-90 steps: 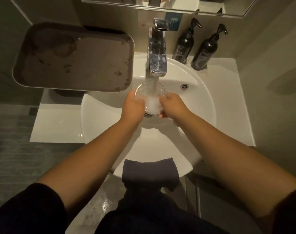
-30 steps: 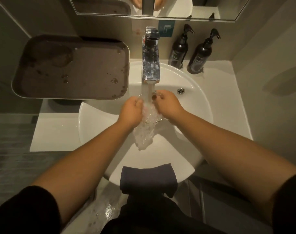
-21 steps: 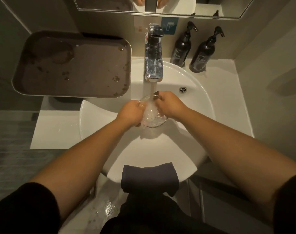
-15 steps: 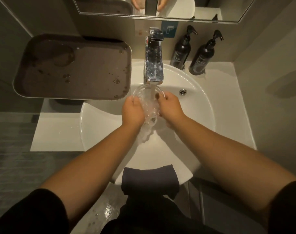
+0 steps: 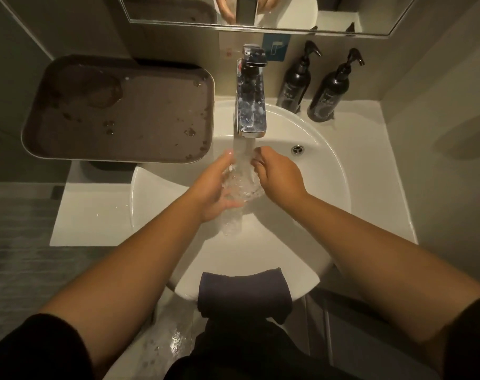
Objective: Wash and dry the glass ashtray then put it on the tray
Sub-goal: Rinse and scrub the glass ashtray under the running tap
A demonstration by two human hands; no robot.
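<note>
The clear glass ashtray (image 5: 241,185) is tilted under the running stream from the chrome faucet (image 5: 251,105), over the white basin (image 5: 329,187). My left hand (image 5: 214,190) cups it from the left and below, and my right hand (image 5: 277,174) grips its right rim. Water pours off the glass into the basin. The brown tray (image 5: 123,111) sits at the left of the faucet, wet with droplets and holding nothing. A dark folded towel (image 5: 244,294) hangs over the basin's front edge.
Two dark pump bottles (image 5: 293,80) (image 5: 332,91) stand at the back right of the white counter (image 5: 90,215). A mirror (image 5: 260,12) runs along the wall above. A grey wall closes in on the right. Water is splashed on the floor below the basin.
The ashtray has been turned and tipped under the stream, from upright toward edge-on, and my hands shifted around it. Water keeps running.
</note>
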